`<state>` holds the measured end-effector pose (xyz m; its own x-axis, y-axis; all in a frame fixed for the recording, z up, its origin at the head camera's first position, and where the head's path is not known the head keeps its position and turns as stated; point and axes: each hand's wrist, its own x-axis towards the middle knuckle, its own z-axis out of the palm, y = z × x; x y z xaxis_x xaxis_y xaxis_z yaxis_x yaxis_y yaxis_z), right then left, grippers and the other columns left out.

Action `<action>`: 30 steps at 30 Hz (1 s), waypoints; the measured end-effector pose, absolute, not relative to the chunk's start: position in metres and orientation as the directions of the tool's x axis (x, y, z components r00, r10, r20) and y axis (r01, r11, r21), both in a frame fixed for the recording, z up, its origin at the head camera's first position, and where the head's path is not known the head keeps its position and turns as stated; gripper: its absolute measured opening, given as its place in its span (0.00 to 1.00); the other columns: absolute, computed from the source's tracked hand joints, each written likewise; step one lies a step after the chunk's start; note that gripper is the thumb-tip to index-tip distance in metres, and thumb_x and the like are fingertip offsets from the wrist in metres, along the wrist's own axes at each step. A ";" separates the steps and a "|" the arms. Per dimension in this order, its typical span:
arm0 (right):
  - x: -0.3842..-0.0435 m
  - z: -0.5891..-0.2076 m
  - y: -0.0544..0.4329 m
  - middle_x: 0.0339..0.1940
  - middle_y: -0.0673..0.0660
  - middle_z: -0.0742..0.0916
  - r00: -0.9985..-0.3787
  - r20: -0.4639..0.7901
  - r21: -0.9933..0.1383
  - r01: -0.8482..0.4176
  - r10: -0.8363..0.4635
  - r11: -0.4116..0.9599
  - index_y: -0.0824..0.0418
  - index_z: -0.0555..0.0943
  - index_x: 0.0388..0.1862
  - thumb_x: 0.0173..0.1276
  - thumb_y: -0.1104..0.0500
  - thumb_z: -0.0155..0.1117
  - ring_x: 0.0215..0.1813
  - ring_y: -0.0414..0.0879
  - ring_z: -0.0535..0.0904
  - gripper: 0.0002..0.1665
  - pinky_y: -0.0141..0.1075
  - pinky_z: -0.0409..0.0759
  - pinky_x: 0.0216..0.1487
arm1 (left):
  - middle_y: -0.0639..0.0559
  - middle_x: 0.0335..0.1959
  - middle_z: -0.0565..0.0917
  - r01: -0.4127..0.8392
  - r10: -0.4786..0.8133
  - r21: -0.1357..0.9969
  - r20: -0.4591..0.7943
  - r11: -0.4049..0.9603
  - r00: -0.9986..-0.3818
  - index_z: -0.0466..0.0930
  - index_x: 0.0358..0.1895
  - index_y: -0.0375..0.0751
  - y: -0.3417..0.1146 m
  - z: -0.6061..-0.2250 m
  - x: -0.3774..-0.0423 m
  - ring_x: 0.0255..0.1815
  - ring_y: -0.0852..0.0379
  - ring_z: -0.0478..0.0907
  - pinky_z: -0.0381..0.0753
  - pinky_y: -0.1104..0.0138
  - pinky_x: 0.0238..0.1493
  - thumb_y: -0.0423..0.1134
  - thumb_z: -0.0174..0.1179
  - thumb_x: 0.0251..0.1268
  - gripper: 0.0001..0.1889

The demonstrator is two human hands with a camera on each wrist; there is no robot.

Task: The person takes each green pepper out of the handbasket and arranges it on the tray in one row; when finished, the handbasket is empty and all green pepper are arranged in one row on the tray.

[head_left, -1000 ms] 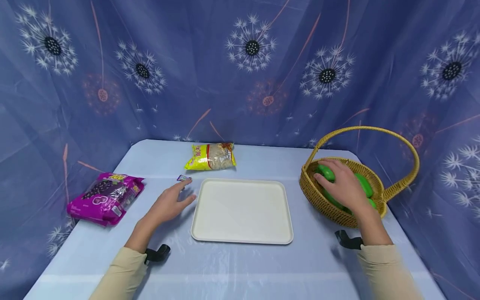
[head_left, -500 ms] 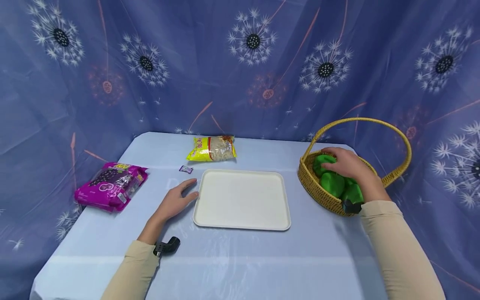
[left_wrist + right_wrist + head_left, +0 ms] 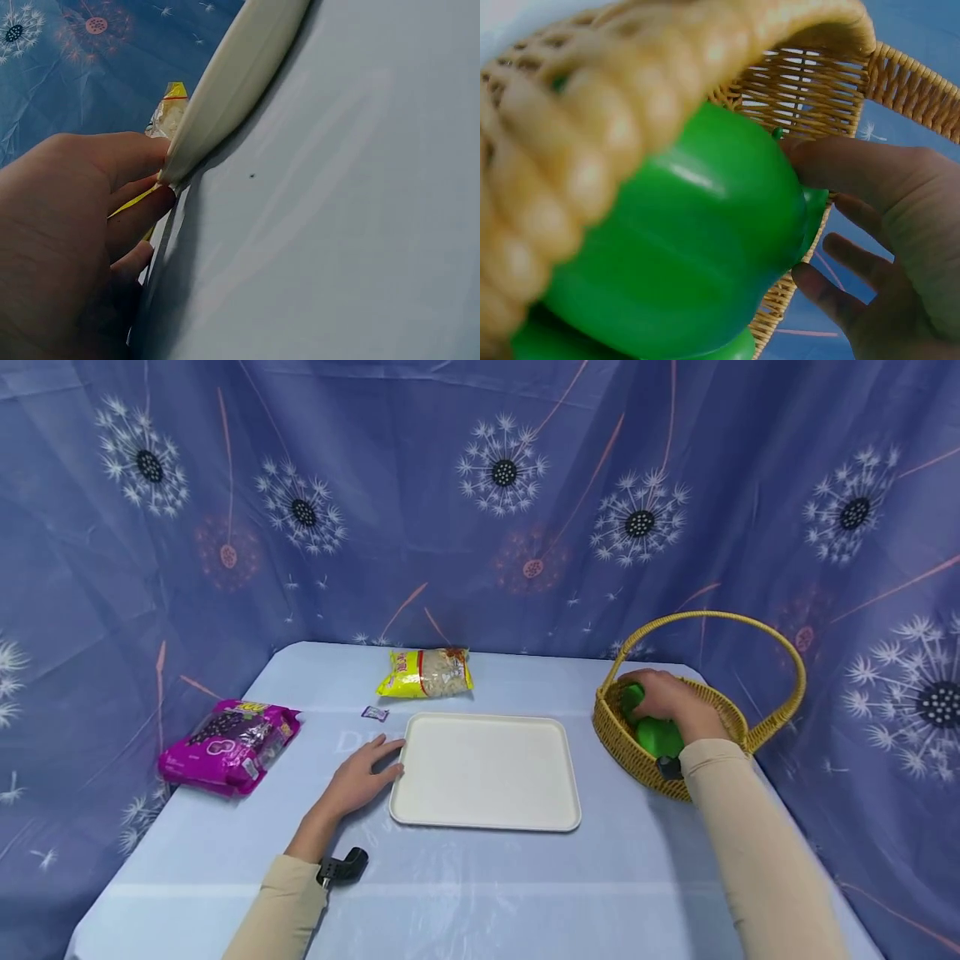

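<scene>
With 12 o'clock at the far side, the rim of the tray (image 3: pixel 485 771) is touched at 9 o'clock by the left hand (image 3: pixel 358 778), its thumb and fingers loosely extended and spread apart. The tray is placed mid-surface (image 3: pixel 480 902). At 3 o'clock from it, well apart, a basket (image 3: pixel 626 753) is stood upright, its tall handle arched above. Inside, green peppers (image 3: pixel 660 737) are heaped, partly covered by the right hand (image 3: pixel 662 697), which is held in the basket's 12 o'clock part. Its fingers are bent, and its thumb is seen just beside a pepper's stem; whether one is gripped cannot be told. From the tray, a candy (image 3: pixel 375 713) is laid at 10 o'clock, a yellow bag (image 3: pixel 425 673) at 11 and a purple bag (image 3: pixel 230 747) at 9, well apart. Beyond the surface, a blue cloth (image 3: pixel 405 510) is hung.
</scene>
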<state>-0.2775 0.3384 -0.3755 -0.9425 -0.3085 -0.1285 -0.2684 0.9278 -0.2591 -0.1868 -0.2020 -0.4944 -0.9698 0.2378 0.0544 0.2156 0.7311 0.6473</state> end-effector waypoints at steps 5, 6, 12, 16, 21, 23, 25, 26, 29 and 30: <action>-0.281 -0.375 0.334 0.68 0.67 0.70 -0.951 -0.150 -0.238 -0.231 -0.271 0.943 0.61 0.70 0.68 0.57 0.64 0.72 0.63 0.66 0.67 0.39 0.60 0.72 0.53 | 0.36 0.72 0.60 0.233 0.239 0.652 0.082 0.721 -0.968 0.71 0.68 0.51 -0.202 -0.493 -0.188 0.71 0.33 0.55 0.55 0.37 0.64 0.53 0.56 0.67 0.27; -0.281 -0.375 0.334 0.68 0.68 0.69 -0.952 -0.158 -0.233 -0.222 -0.262 0.947 0.61 0.70 0.68 0.57 0.64 0.72 0.63 0.66 0.67 0.39 0.60 0.72 0.53 | 0.36 0.72 0.60 0.227 0.234 0.654 0.078 0.722 -0.969 0.71 0.68 0.51 -0.203 -0.492 -0.189 0.71 0.34 0.55 0.54 0.37 0.65 0.53 0.57 0.67 0.27; -0.283 -0.371 0.335 0.63 0.75 0.67 -0.944 -0.211 -0.204 -0.212 -0.254 0.956 0.67 0.69 0.67 0.58 0.60 0.71 0.55 0.66 0.72 0.38 0.58 0.74 0.50 | 0.37 0.72 0.60 0.215 0.224 0.640 0.069 0.738 -0.972 0.70 0.68 0.52 -0.205 -0.492 -0.188 0.71 0.35 0.55 0.55 0.37 0.65 0.53 0.56 0.68 0.27; -0.282 -0.373 0.339 0.61 0.75 0.69 -0.950 -0.201 -0.214 -0.194 -0.238 0.957 0.66 0.70 0.67 0.59 0.60 0.70 0.51 0.64 0.73 0.37 0.56 0.75 0.46 | 0.37 0.72 0.60 0.218 0.222 0.641 0.076 0.736 -0.972 0.70 0.68 0.52 -0.206 -0.492 -0.188 0.71 0.35 0.55 0.55 0.37 0.65 0.53 0.56 0.68 0.27; -0.283 -0.380 0.345 0.56 0.72 0.73 -0.967 -0.151 -0.218 -0.172 -0.207 0.961 0.67 0.69 0.66 0.58 0.63 0.66 0.47 0.62 0.73 0.36 0.54 0.76 0.41 | 0.36 0.72 0.61 0.228 0.230 0.645 0.082 0.730 -0.970 0.71 0.68 0.51 -0.205 -0.493 -0.187 0.70 0.34 0.56 0.55 0.37 0.64 0.53 0.57 0.68 0.27; -0.282 -0.383 0.346 0.55 0.72 0.74 -0.971 -0.136 -0.209 -0.167 -0.197 0.964 0.66 0.69 0.66 0.58 0.64 0.65 0.47 0.63 0.73 0.35 0.55 0.75 0.40 | 0.36 0.72 0.60 0.221 0.227 0.648 0.076 0.729 -0.971 0.71 0.68 0.52 -0.204 -0.494 -0.186 0.71 0.34 0.56 0.55 0.37 0.64 0.53 0.57 0.67 0.27; -0.281 -0.386 0.347 0.54 0.71 0.75 -0.974 -0.121 -0.187 -0.167 -0.191 0.968 0.65 0.69 0.66 0.59 0.63 0.65 0.47 0.63 0.74 0.35 0.56 0.75 0.40 | 0.37 0.72 0.60 0.214 0.224 0.649 0.069 0.730 -0.972 0.71 0.68 0.52 -0.204 -0.496 -0.185 0.71 0.34 0.55 0.55 0.37 0.64 0.53 0.56 0.67 0.27; -0.281 -0.386 0.347 0.55 0.71 0.75 -0.975 -0.118 -0.178 -0.164 -0.186 0.970 0.65 0.68 0.66 0.59 0.63 0.65 0.48 0.64 0.74 0.35 0.56 0.74 0.40 | 0.37 0.72 0.60 0.211 0.222 0.652 0.066 0.728 -0.973 0.71 0.68 0.52 -0.203 -0.496 -0.185 0.71 0.34 0.55 0.55 0.37 0.65 0.53 0.57 0.67 0.27; -0.279 -0.387 0.347 0.55 0.72 0.74 -0.978 -0.109 -0.176 -0.158 -0.179 0.972 0.66 0.67 0.67 0.60 0.61 0.66 0.47 0.65 0.73 0.36 0.57 0.74 0.40 | 0.38 0.72 0.60 0.199 0.219 0.660 0.053 0.724 -0.974 0.71 0.68 0.53 -0.203 -0.496 -0.185 0.71 0.35 0.55 0.54 0.37 0.65 0.54 0.57 0.67 0.27; -0.278 -0.387 0.348 0.55 0.72 0.74 -0.979 -0.103 -0.177 -0.155 -0.175 0.972 0.66 0.67 0.67 0.60 0.60 0.66 0.47 0.65 0.74 0.37 0.57 0.74 0.40 | 0.38 0.72 0.60 0.202 0.221 0.658 0.055 0.725 -0.974 0.71 0.68 0.53 -0.203 -0.496 -0.185 0.71 0.35 0.55 0.54 0.37 0.65 0.54 0.56 0.67 0.27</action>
<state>-0.2776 0.3478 -0.3873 -0.9792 -0.1747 -0.1033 -0.1547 0.9720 -0.1768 -0.1848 -0.2029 -0.4965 -0.9736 0.2214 0.0545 0.2018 0.7254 0.6581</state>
